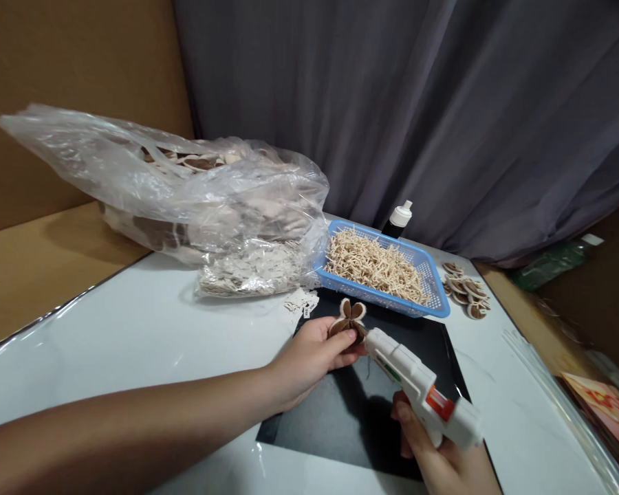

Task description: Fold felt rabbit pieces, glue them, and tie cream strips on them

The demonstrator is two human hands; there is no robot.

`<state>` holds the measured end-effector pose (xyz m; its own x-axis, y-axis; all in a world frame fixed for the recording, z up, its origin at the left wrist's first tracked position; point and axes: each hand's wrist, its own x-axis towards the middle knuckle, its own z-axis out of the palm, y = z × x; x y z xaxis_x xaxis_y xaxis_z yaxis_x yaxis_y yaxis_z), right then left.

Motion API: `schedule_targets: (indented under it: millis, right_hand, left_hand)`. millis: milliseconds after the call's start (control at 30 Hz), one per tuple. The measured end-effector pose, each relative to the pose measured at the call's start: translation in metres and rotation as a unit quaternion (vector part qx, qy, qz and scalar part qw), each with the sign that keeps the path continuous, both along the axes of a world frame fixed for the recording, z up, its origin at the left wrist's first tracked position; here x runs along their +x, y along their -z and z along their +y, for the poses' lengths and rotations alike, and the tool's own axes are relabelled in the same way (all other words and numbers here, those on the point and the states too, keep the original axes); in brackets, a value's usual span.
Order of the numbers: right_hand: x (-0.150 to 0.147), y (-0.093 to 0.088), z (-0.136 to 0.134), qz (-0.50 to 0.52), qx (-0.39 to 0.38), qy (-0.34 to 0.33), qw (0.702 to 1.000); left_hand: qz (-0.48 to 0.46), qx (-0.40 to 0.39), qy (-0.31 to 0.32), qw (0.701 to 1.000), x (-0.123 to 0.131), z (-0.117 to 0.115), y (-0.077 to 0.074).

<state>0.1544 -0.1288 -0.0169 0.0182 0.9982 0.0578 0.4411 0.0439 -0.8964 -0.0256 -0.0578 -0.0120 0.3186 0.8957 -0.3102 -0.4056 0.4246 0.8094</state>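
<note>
My left hand [314, 354] pinches a brown and cream flower-shaped piece [355, 314] with several rounded petals, above a black mat [340, 419]. My right hand [426, 443] is wrapped round the handle of a white glue gun [410, 371] with an orange-red part. The gun points to the left, and its nozzle is at the right edge of the flower piece; whether they touch cannot be made out. Behind the mat stands a blue basket [438, 282] full of thin beige sticks [374, 265].
A large clear plastic bag [227, 206] of brown and cream pieces stands at the back left. Behind the basket is a white-capped bottle [399, 218]. Finished-looking pieces [467, 292] lie right of it. Clear sticks [557, 399] and a green bottle [551, 265] are at far right.
</note>
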Motion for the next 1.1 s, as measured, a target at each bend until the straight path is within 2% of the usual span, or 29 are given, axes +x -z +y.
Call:
schedule_targets:
  millis: [267, 433, 700, 833, 1000, 1100]
  right_hand:
    - [0.000, 0.008, 0.001, 0.004, 0.008, -0.011, 1.000]
    - [-0.001, 0.004, 0.005, -0.017, 0.062, -0.030, 0.997]
    - [0.001, 0.001, 0.010, -0.033, 0.105, -0.066, 0.992]
    - [0.001, 0.007, 0.011, -0.033, 0.094, -0.101, 0.990]
    - [-0.001, 0.012, 0.012, 0.001, 0.072, -0.084, 0.994]
    - [0.001, 0.012, 0.013, -0.002, 0.051, -0.102, 0.993]
  left_hand:
    - [0.012, 0.007, -0.013, 1.000, 0.000, 0.002, 0.001]
    - [0.014, 0.010, -0.020, 1.000, -0.001, 0.002, 0.000]
    - [0.032, 0.006, -0.034, 0.999, -0.004, 0.001, -0.006]
    - [0.025, 0.010, -0.045, 0.999, -0.004, 0.000, -0.006]
    - [0.031, 0.020, -0.042, 0.998, -0.004, -0.002, -0.007]
    - [0.039, 0.023, -0.032, 0.998, -0.005, -0.002, -0.007]
